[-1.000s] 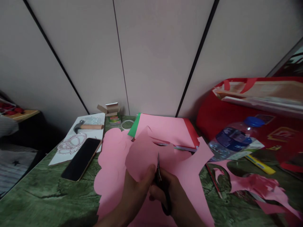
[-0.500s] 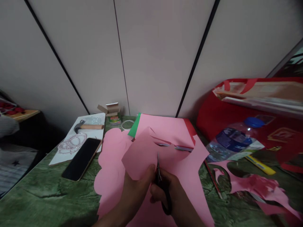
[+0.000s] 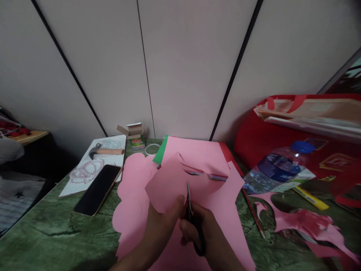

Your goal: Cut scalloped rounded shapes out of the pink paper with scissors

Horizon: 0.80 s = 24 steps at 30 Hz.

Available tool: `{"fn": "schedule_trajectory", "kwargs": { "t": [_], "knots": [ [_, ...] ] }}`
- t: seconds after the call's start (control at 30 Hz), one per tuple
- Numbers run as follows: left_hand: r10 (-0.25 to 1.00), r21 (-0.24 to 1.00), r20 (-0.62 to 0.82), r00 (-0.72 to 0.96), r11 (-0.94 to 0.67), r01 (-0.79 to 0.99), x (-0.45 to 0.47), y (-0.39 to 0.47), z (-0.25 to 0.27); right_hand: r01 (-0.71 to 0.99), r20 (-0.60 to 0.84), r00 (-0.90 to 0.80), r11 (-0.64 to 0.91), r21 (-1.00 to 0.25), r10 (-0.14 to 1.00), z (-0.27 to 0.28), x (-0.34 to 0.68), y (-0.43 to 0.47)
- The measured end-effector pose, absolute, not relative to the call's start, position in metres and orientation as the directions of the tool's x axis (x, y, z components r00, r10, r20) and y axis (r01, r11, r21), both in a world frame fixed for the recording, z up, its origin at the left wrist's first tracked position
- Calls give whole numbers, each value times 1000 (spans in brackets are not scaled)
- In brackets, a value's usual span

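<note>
My left hand [image 3: 166,218] pinches a sheet of pink paper [image 3: 166,184] between thumb and fingers, just left of the blades. The sheet has a curved cut edge on its right side. In my right hand [image 3: 199,224] is a pair of scissors [image 3: 201,241] with dark handles, the fingers wrapped around them. The blades point away from me and lie against the pink sheet beside my left thumb. Under both hands more pink paper is spread, with several round pink cut-outs [image 3: 128,214] along its left side.
Left are a phone [image 3: 98,190], a hammer [image 3: 108,151] and strings of beads [image 3: 86,171] on a white board. Behind stand a small open box [image 3: 135,137] and stacked coloured paper [image 3: 194,150]. Right are a bottle [image 3: 278,165], a red bag [image 3: 332,146], a yellow cutter [image 3: 311,197], a pencil [image 3: 254,214] and paper scraps [image 3: 299,220].
The pink sheet's right-hand part has shifted slightly to the left. Both hands and the scissors stay almost where they were.
</note>
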<state>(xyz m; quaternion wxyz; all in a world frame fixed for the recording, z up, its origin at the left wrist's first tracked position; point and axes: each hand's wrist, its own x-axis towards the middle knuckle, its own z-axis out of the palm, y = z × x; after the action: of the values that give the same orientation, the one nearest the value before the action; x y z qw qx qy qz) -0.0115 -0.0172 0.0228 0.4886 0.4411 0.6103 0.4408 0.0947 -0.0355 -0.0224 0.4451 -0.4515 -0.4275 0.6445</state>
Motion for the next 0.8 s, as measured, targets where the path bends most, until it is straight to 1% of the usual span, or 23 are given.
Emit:
{"fn": "schedule_trajectory", "kwargs": {
  "t": [0.07,0.17,0.23,0.43,0.57,0.67,0.8],
  "knots": [
    [971,965,-206,-126,222,139,-15,-15,19,-190,-204,-187,-239,-952,961,-21,94,-36],
    [975,967,-156,-155,183,176,-17,-14,13,-189,-195,-180,-228,-955,964,-18,94,-36],
    [978,967,-148,-146,174,186,-17,-13,11,-188,-186,-187,-221,-957,965,-16,94,-37],
    [972,974,-176,-156,195,118,-14,-14,18,-195,-189,-205,-229,-954,960,-17,96,-36],
    [966,967,-187,-178,214,142,-14,-14,16,-200,-187,-213,-230,-952,959,-18,95,-36],
    [963,962,-173,-206,210,176,-14,-14,13,-207,-154,-223,-201,-957,962,-20,96,-35],
    [960,970,-159,-231,195,147,-9,-16,13,-185,-108,-222,-151,-971,969,-19,99,-33]
  ]
}}
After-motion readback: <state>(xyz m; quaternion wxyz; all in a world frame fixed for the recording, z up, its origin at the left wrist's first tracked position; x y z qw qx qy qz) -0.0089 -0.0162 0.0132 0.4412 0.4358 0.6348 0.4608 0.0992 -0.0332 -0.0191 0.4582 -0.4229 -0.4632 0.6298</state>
